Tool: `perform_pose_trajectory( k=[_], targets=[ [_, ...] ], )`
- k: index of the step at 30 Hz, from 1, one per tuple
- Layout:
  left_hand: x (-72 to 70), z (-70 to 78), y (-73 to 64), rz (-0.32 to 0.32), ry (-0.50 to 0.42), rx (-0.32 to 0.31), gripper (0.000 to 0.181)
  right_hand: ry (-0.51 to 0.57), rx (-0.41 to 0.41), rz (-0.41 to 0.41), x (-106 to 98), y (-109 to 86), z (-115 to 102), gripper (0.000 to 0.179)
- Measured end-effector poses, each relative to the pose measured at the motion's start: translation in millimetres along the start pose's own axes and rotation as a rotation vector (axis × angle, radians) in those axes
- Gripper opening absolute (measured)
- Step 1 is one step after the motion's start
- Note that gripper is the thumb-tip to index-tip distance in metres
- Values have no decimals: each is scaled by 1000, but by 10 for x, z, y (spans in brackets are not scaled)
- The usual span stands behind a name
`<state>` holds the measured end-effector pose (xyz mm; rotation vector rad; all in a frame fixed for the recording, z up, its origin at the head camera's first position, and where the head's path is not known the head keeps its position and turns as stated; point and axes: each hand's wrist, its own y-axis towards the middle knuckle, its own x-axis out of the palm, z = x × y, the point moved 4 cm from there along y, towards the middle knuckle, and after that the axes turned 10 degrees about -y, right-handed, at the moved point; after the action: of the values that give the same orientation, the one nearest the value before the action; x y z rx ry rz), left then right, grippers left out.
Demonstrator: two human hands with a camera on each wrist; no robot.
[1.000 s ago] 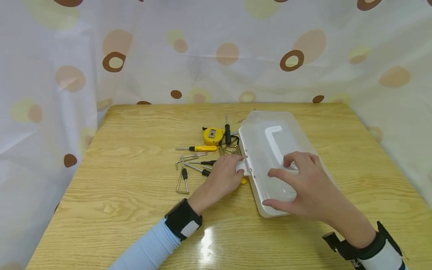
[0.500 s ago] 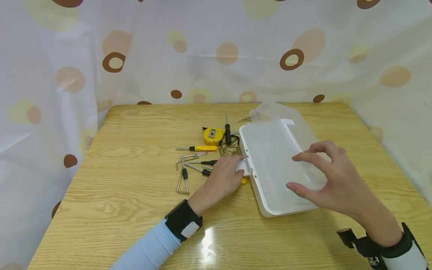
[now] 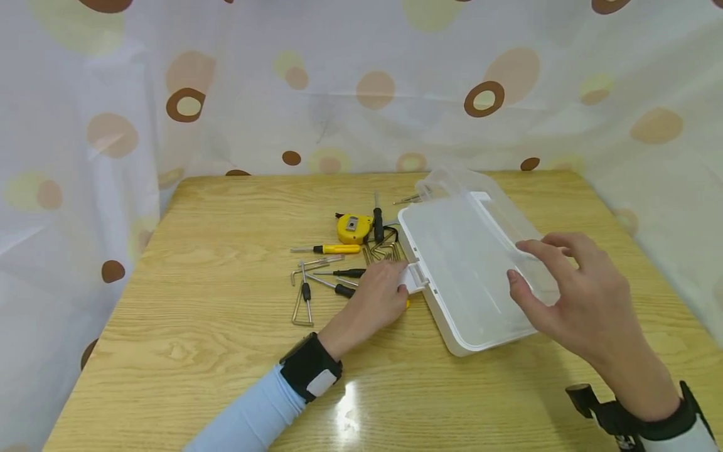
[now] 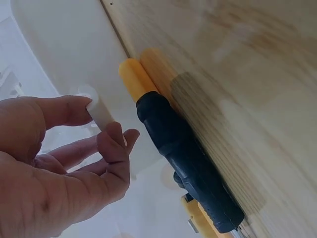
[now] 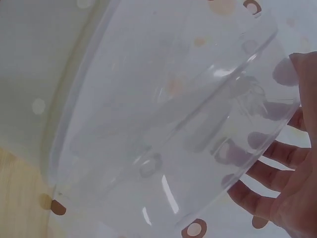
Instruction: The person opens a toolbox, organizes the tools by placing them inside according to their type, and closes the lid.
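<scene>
My left hand (image 3: 375, 295) pinches the white latch (image 4: 101, 111) on the left side of a white plastic case (image 3: 452, 329), thumb against index finger. The case's clear lid (image 3: 505, 204), which bears a white handle (image 3: 491, 220), is tilted up toward the right. My right hand (image 3: 590, 304) is at the lid, thumb and fingers spread. In the right wrist view, fingertips (image 5: 257, 140) show through the clear plastic at its edge. Close by my left hand in the left wrist view lies a screwdriver with a black and yellow handle (image 4: 173, 153).
Left of the case lie a yellow tape measure (image 3: 354, 228), a yellow-handled screwdriver (image 3: 341, 249), a black-handled screwdriver (image 3: 378, 223) and several hex keys (image 3: 302, 323). Small metal pieces (image 3: 408, 199) lie behind the case. A patterned cloth (image 3: 361, 125) hangs beyond the wooden table (image 3: 226, 376).
The lid has risen and swung toward the right, its handle moving with it. My right hand has gone right along with the lid. My left hand has stayed on the latch.
</scene>
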<state>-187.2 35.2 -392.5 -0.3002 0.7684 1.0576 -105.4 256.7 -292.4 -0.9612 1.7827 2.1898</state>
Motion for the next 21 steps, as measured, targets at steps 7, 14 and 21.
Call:
perform_pose_trajectory(
  k=[7, 14, 21],
  targets=[
    [21, -1, 12, -6, 77, 9, 17, -41, 50, 86, -89, 27, 121, 47],
    [43, -31, -28, 5, 93, 4, 27, 35, 132, 182, -222, 120, 286, 40],
    [-5, 136, -149, 119, 283, 76, 47, 63, 72, 247, -309, 190, 268, 32]
  ],
)
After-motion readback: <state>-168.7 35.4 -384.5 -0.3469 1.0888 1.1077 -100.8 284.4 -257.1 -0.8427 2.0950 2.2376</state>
